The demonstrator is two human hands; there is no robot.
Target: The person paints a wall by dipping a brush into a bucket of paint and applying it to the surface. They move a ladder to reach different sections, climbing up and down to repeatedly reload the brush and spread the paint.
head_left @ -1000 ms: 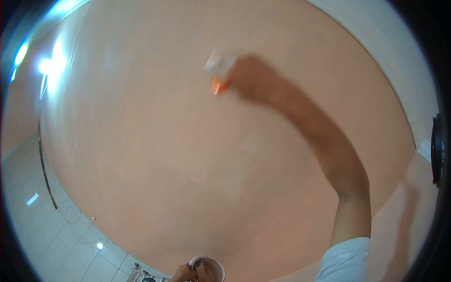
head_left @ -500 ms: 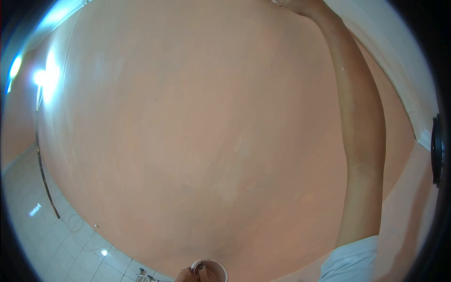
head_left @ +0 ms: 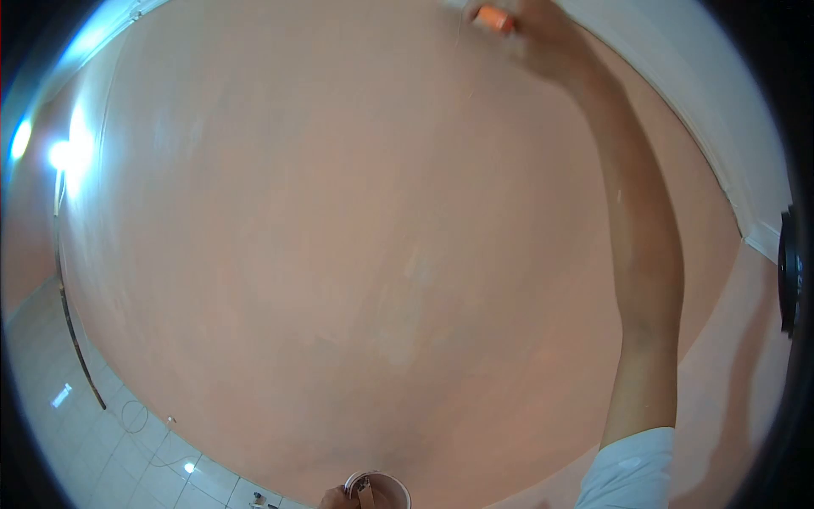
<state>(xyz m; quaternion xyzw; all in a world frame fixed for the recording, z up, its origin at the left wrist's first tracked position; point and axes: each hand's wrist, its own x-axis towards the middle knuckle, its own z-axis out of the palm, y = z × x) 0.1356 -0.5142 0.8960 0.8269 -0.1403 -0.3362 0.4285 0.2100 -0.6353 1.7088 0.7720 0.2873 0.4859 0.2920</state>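
High on the peach-coloured wall (head_left: 339, 212), at the top of the head view, my right hand (head_left: 547, 38) is closed around an orange-handled tool (head_left: 494, 19). Motion blurs the tool, and its working end is cut off by the frame edge. At the bottom edge my left hand (head_left: 337, 499) grips the rim of a small round paint pot (head_left: 392, 482), mostly out of frame. A flat, peach-stained strip (head_left: 365, 494) stands inside the pot, leaning against its rim.
White ceiling moulding (head_left: 678, 110) runs along the upper right. A bright lamp (head_left: 61, 155) on a thin pole (head_left: 69, 322) stands at the left, above white floor tiles (head_left: 93, 450) with a loose cable (head_left: 134, 416). A dark round object (head_left: 789, 271) sits at the right edge.
My right hand has come lower in view, and the orange handle now shows. The left hand and pot stay almost where they were; the view has shifted slightly.
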